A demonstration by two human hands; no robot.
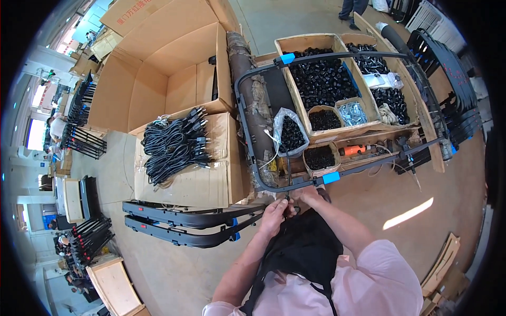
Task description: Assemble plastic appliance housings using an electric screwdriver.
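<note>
A large black tubular frame (243, 126) with rounded corners and blue sleeves lies across the bench in front of me. At its near edge, my left hand (275, 215) is closed around a thin black cable (288, 171), which runs up over the frame. Close beside it, my right hand (307, 195) is at the underside of the frame's near bar; its fingers are mostly hidden, so its grip does not show. A clear bag of small black parts (291, 134) sits inside the frame, near the cable.
Bundled black power cords (176, 145) lie on a cardboard box (182, 187) at left, before a big open carton (158, 73). Wooden bins (315, 138) hold black parts and screws. An orange-handled tool (354, 150) lies nearby. More black frames (184, 221) jut out at lower left.
</note>
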